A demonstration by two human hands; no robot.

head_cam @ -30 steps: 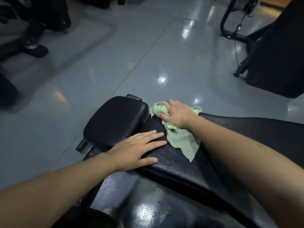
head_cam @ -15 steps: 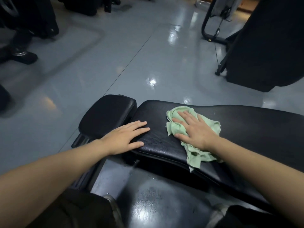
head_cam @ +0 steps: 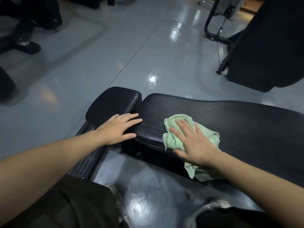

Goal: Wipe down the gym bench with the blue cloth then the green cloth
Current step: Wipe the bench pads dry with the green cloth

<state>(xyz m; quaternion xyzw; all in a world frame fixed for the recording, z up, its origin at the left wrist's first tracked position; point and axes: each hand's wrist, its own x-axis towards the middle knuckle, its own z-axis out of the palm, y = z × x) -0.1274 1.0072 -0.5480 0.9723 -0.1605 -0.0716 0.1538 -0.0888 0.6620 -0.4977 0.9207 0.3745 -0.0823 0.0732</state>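
Where the glossy grey floor [head_cam: 134, 51] catches bright glints of ceiling light, a black padded bench [head_cam: 230, 122] runs from the middle of the view off the right edge, so its far end is cut off. Left of the bench, dark machine bases [head_cam: 24, 45] stand on the floor, too dim and blurred to identify. Just beside the bench's left end sits a smaller black seat pad [head_cam: 111, 104], with a narrow gap between the two. The left hand [head_cam: 117, 129] lies flat with straight fingers, spanning that gap and touching both pads. Further right, the right hand [head_cam: 192, 142] presses flat, fingers spread and straight, on the green cloth [head_cam: 174, 139], which lies bunched on the bench's near edge, one corner hanging over the side. Beyond the bench to the right, a large black shape [head_cam: 266, 46] and a curved black tube frame [head_cam: 209, 28] are cropped by the frame. Below the bench, dark trousers [head_cam: 65, 203] and pale shoes [head_cam: 215, 204] show only in part.
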